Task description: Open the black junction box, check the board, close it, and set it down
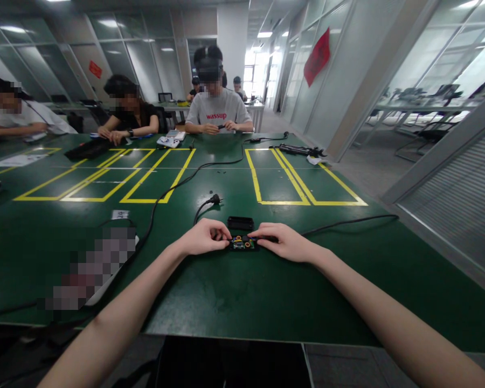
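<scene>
Between my two hands, low over the green table, is an opened power adapter (pixel 243 244): a black case half with a circuit board and ring-shaped coils showing. My left hand (pixel 206 237) pinches its left end between thumb and fingers. At the right end, my right hand (pixel 281 241) grips the case near where a cord enters. Just behind it lies the other black case half (pixel 240 222), hollow side partly visible. A black power plug (pixel 215 199) with its cord rests beyond my left hand. Another cord (pixel 347 221) runs off to the right.
To the left lies a blurred-out power strip (pixel 105 264), its cable crossing the table. Yellow tape (pixel 283 203) marks rectangles on the green tabletop (pixel 242 302). Black tools (pixel 301 150) lie at the far right. A person (pixel 217 108) sits opposite, handling a small dark part; others sit left.
</scene>
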A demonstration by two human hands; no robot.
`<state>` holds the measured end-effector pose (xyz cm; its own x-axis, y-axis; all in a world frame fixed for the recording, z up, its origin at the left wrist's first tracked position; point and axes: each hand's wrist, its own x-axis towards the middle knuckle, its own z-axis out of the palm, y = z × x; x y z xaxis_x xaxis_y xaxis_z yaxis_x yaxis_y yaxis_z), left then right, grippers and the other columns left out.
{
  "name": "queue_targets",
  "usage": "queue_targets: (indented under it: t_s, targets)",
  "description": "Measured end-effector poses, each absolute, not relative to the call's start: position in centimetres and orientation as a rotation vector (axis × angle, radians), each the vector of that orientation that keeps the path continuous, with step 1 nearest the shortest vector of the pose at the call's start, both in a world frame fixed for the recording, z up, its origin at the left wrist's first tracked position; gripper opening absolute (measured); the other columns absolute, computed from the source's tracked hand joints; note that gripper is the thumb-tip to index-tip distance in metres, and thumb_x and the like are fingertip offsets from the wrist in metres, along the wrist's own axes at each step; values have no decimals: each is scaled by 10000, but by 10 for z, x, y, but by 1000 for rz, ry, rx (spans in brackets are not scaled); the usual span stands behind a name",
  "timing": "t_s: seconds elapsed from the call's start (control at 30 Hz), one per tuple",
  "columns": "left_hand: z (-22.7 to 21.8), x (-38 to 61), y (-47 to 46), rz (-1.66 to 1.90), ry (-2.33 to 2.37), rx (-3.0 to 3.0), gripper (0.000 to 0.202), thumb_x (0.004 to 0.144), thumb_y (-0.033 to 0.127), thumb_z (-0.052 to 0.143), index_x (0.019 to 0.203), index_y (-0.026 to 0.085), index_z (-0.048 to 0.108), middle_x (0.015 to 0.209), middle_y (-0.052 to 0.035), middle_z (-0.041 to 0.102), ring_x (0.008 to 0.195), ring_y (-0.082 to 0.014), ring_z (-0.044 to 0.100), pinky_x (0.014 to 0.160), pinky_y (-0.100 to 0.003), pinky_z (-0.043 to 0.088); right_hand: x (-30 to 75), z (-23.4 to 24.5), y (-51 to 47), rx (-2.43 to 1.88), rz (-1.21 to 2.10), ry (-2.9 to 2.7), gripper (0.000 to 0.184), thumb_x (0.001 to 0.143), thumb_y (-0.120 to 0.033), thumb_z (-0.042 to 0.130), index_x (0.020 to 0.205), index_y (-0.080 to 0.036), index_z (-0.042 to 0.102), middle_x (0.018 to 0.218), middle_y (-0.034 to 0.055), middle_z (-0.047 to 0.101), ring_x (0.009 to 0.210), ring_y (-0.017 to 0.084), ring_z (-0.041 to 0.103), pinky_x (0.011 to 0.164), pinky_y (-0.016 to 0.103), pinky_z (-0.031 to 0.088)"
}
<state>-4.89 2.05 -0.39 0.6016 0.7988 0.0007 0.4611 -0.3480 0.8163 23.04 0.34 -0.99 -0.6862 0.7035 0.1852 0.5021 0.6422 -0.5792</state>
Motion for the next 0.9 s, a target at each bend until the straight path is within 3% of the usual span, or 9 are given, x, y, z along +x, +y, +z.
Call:
queue_targets:
  t_s: [0.43,0.57,0.73,0.9]
  targets:
    - [-7,-54,27,553,881,2154,102,823,210,673,812,126,730,854,-53,704,723,-127,582,645,-225,432,230,-9,3,-945,659,-2516,321,1029,-261,480,1181,-188,754,1015,92,695,879,196,657,795,322,505]
    - [-8,-53,27,594,880,2237,93,849,195,656,797,138,709,865,-50,705,766,-138,610,716,-240,460,230,-14,5,-1023,651,-2434,317,984,-236,553,1266,-190,689,973,71,704,821,194,654,746,321,503]
    - [-10,-50,25,620,996,2462,99,887,173,611,852,156,702,864,-47,694,802,-163,636,739,-255,456,234,-19,9,-1019,549,-2366,146,940,-213,609,1027,-188,723,977,72,717,879,206,670,782,333,514]
    - [-9,-48,21,578,968,2644,163,946,181,525,881,192,674,932,-42,688,860,-170,637,764,-256,463,238,-19,13,-851,571,-2386,163,965,-224,589,918,-191,742,964,75,707,869,184,673,769,302,523]
